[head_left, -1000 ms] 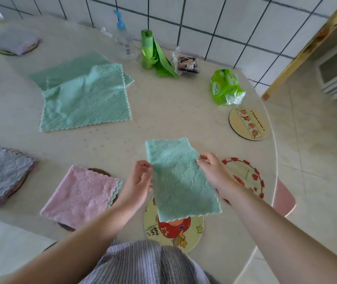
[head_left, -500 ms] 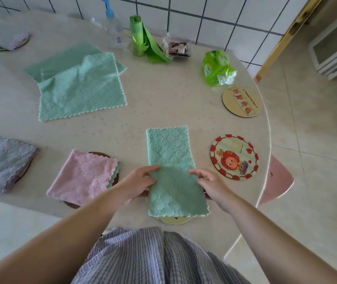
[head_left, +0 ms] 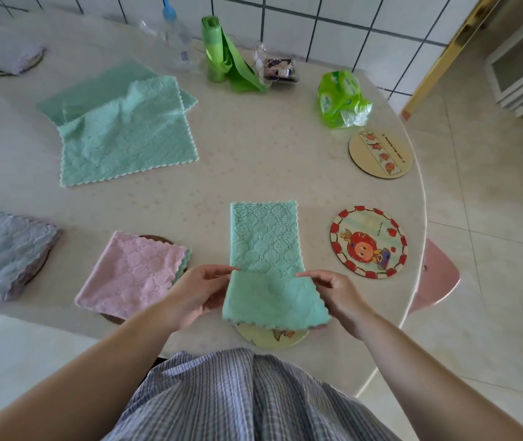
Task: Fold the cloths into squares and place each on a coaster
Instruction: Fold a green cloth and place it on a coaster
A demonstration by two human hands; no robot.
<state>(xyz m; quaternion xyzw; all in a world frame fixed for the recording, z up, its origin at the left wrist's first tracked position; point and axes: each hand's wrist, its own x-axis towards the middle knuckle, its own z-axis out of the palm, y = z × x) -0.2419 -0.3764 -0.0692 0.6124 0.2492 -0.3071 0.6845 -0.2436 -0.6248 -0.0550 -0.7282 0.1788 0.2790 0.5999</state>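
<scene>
On the round table (head_left: 253, 160), both hands' fingers (head_left: 218, 272) pinch a half-folded green cloth (head_left: 266, 249) over a coaster (head_left: 269, 338).

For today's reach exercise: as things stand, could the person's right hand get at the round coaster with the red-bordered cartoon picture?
Probably yes. The red-bordered coaster lies bare on the table just beyond the right hand, with nothing between them. But that hand is busy pinching the green cloth, so it would have to let go first.

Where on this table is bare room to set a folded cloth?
Bare top lies between the spread green cloths, the strip coaster and the cloth being folded. Both right-hand coasters, including the cartoon coaster, are uncovered. The back edge by the green roll is crowded.
</scene>
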